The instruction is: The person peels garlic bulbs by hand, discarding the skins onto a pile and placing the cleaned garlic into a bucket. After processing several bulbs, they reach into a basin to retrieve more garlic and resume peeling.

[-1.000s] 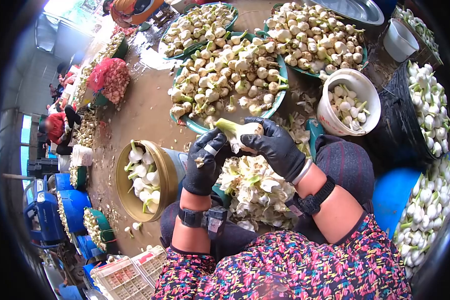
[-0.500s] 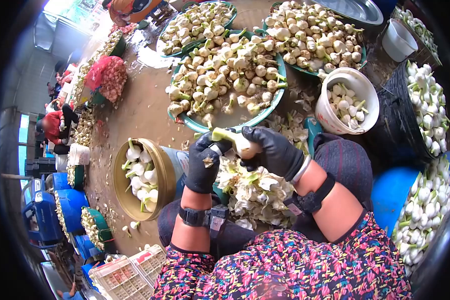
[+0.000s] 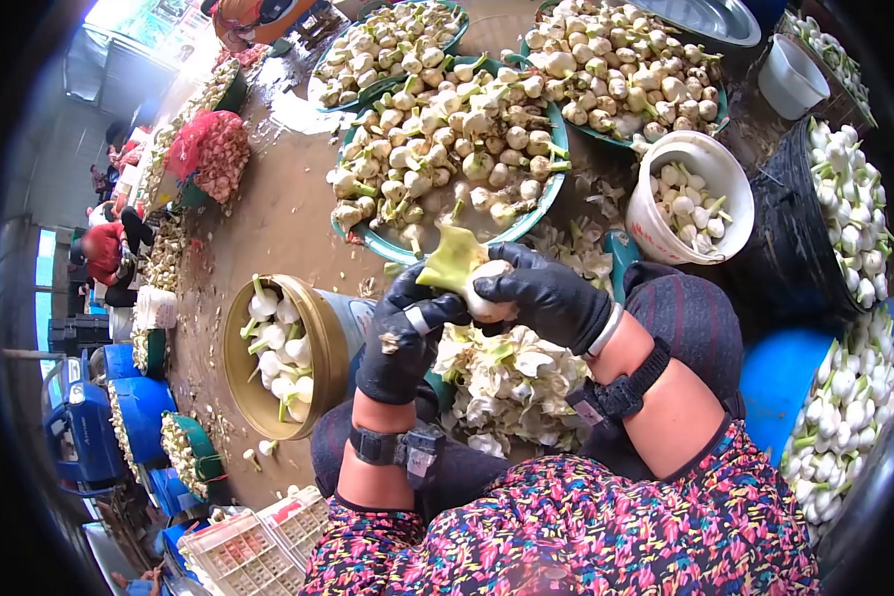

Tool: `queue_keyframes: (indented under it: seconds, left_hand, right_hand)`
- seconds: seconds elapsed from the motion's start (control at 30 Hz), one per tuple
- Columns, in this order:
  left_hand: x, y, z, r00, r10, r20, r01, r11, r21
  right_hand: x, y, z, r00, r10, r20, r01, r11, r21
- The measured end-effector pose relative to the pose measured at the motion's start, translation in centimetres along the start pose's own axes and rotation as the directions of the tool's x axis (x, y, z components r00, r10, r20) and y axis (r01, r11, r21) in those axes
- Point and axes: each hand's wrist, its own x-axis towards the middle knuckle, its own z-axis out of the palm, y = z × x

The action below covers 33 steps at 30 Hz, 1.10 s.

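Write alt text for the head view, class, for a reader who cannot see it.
Two black-gloved hands, left hand and right hand, grip one garlic bulb above a lap pile of peelings. Green basins of garlic lie ahead, a brass bowl of peeled bulbs sits to the left.

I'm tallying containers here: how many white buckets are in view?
2. One white bucket, part-filled with garlic bulbs, stands just beyond the right hand. A second, smaller white bucket sits farther off at the upper right. Others may be hidden outside the frame.
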Motion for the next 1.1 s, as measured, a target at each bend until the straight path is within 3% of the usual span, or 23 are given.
queue_keyframes:
  seconds: [0.07,0.13,0.17,0.2,0.27,0.33,0.4,0.43,0.47,0.5,0.53,0.6,0.63,0.67,0.73,0.77,0.8,0.83,0.87,0.9,0.93,0.97,1.1]
  left_hand:
    - [-0.3,0.2,0.6,0.997,-0.006,-0.076,0.002,0.999,-0.047]
    - [-0.1,0.3,0.8,0.990,-0.013,-0.139,0.024,0.996,0.081]
    - [-0.1,0.4,1.2,0.990,0.031,-0.141,-0.006,0.984,0.181]
    - [0.0,0.3,1.1,0.990,0.029,-0.141,-0.003,0.984,0.178]
    - [0.0,-0.1,0.1,0.993,0.035,-0.114,-0.016,0.986,0.165]
    - [0.4,-0.3,-1.1,0.984,0.112,-0.136,-0.118,0.993,-0.031]
    - [0.5,0.2,-1.0,0.953,0.102,-0.284,-0.123,0.991,-0.060]
    - [0.4,0.3,-1.6,0.949,0.115,-0.293,-0.137,0.989,-0.055]
    - [0.3,0.1,-2.8,0.943,0.189,-0.273,-0.125,0.964,0.235]
    - [0.2,-0.4,-4.3,0.941,0.247,-0.233,-0.100,0.858,0.504]
    - [0.7,-1.2,-6.4,0.920,0.372,-0.124,-0.317,0.892,0.323]
    - [0.8,0.0,-5.0,0.802,0.499,-0.328,-0.209,0.749,0.629]
    - [0.9,-0.2,-5.9,0.763,0.642,-0.074,-0.271,0.423,0.865]
    - [0.9,-0.4,-6.0,0.761,0.645,-0.073,-0.273,0.420,0.865]
    - [0.8,-1.3,-6.0,0.757,0.651,-0.056,-0.364,0.492,0.791]
    - [0.5,0.2,-4.6,0.713,0.660,0.237,-0.363,0.058,0.930]
    - [0.6,-0.6,-4.0,0.792,0.610,-0.028,-0.307,0.438,0.845]
    - [0.3,-0.5,-3.8,0.829,0.557,0.046,-0.319,0.403,0.858]
    - [0.2,0.0,-3.3,0.858,0.500,0.120,-0.336,0.369,0.866]
    - [0.3,-0.2,-2.7,0.860,0.496,0.121,-0.339,0.378,0.862]
    - [0.3,-0.5,-1.9,0.911,0.405,-0.074,-0.301,0.778,0.552]
    - [0.5,-0.6,-1.4,0.954,0.226,-0.198,-0.210,0.973,0.096]
    - [0.8,-0.4,-0.5,0.967,0.128,-0.220,-0.103,0.987,0.122]
  right_hand:
    - [0.2,0.5,0.5,0.999,-0.030,-0.039,0.034,0.995,0.099]
    - [1.3,1.7,-1.0,0.992,-0.117,-0.041,0.115,0.992,-0.050]
    - [1.2,1.4,-1.1,0.882,-0.464,0.083,0.420,0.695,-0.583]
    - [1.3,1.4,-0.7,0.883,-0.462,0.081,0.418,0.696,-0.584]
    - [1.5,1.5,0.6,0.887,-0.387,-0.252,0.284,0.888,-0.361]
    - [1.4,1.6,1.1,0.697,-0.704,-0.137,0.400,0.540,-0.740]
    - [0.2,0.9,2.1,0.535,-0.768,0.353,0.359,-0.172,-0.918]
    - [-0.3,1.4,2.0,0.628,-0.670,0.396,0.385,-0.175,-0.906]
    - [-1.0,1.5,2.5,0.630,-0.645,0.433,0.381,-0.230,-0.896]
    - [-1.6,1.7,2.8,0.789,-0.465,0.401,0.353,-0.191,-0.916]
    - [-2.1,2.0,2.9,0.901,-0.257,0.351,0.318,-0.162,-0.934]
    - [-1.6,3.8,2.1,0.967,0.198,0.160,0.188,-0.132,-0.973]
    - [-1.4,4.3,2.0,0.933,0.353,0.074,0.127,-0.128,-0.984]
    - [-1.4,4.3,1.8,0.934,0.350,0.076,0.129,-0.131,-0.983]
    - [-1.6,4.0,1.0,0.976,0.212,0.053,0.036,0.081,-0.996]
    - [-1.3,3.5,0.8,0.998,0.047,0.050,0.044,0.119,-0.992]
    - [-1.1,2.9,0.7,0.934,-0.319,0.160,0.204,0.109,-0.973]
    - [-0.7,2.0,0.6,0.912,-0.410,0.026,0.140,0.252,-0.958]
    - [-0.7,1.3,0.7,0.919,-0.371,-0.131,0.151,0.640,-0.753]
    - [-0.7,0.7,1.2,0.894,-0.429,-0.130,0.263,0.738,-0.622]
    - [-0.7,0.4,1.5,0.864,-0.483,-0.142,0.371,0.802,-0.468]
    - [-0.4,0.6,1.4,0.863,-0.482,-0.152,0.366,0.804,-0.469]
    - [-0.3,0.8,1.1,0.860,-0.499,-0.110,0.313,0.684,-0.659]
